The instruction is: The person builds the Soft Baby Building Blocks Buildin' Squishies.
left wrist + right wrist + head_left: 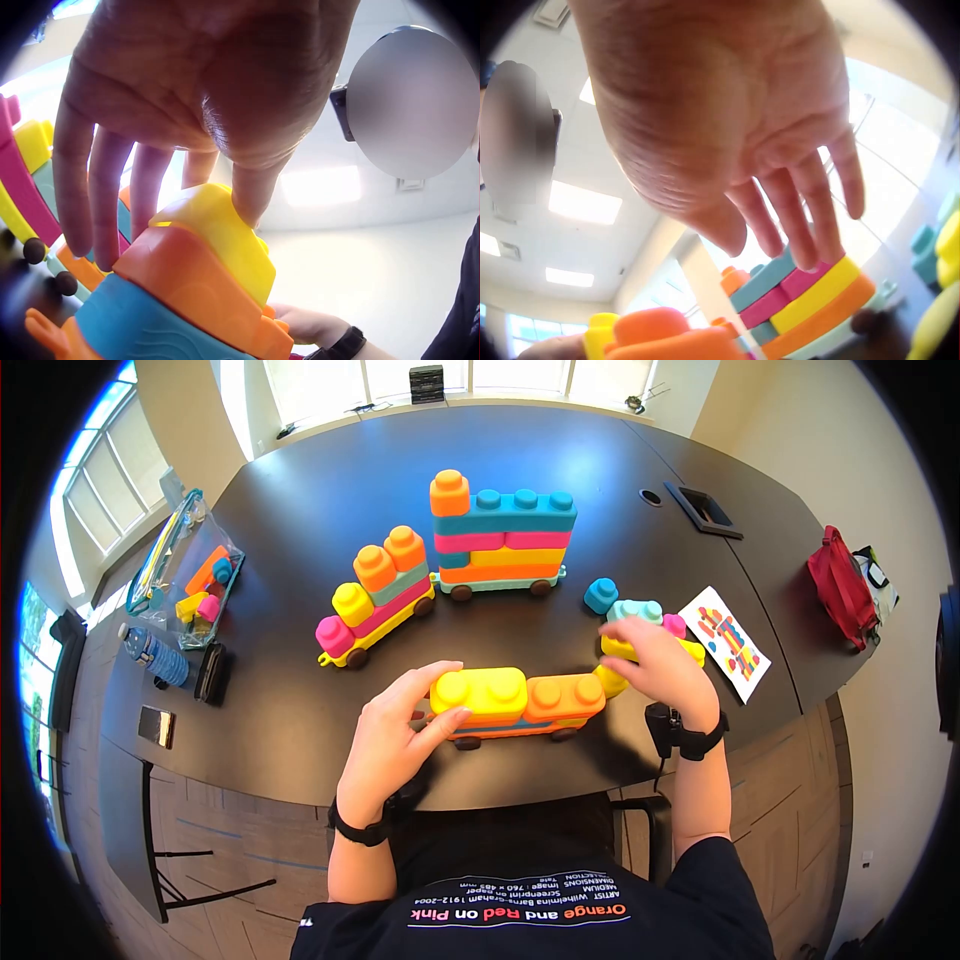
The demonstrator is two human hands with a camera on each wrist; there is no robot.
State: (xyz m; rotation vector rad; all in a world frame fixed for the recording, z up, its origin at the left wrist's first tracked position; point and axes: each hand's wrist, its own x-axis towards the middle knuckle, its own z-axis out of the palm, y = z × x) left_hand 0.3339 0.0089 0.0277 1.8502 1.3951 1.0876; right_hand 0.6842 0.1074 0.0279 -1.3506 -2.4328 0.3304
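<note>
My left hand [388, 732] holds a yellow toy block [482, 692] between thumb and fingers, at the left end of a wheeled block car near the table's front edge. Beside it on the car sits an orange block [565, 696], and a blue block [142, 322] shows lower down in the left wrist view. My right hand [668, 672] hovers with relaxed fingers and nothing in its grasp. Around it lie loose blocks: a blue one [601, 596], a pale teal one [640, 608], a pink one [674, 625] and a yellow one [689, 651]; the hand partly covers them.
Behind the car stand a tall block wagon [505, 543] and a stepped block wagon [385, 595]. A picture card [728, 645] lies at right, near a red bag [838, 592]. To the left are a clear bag [170, 585] with blocks, a water bottle [152, 653] and a dark case [210, 674].
</note>
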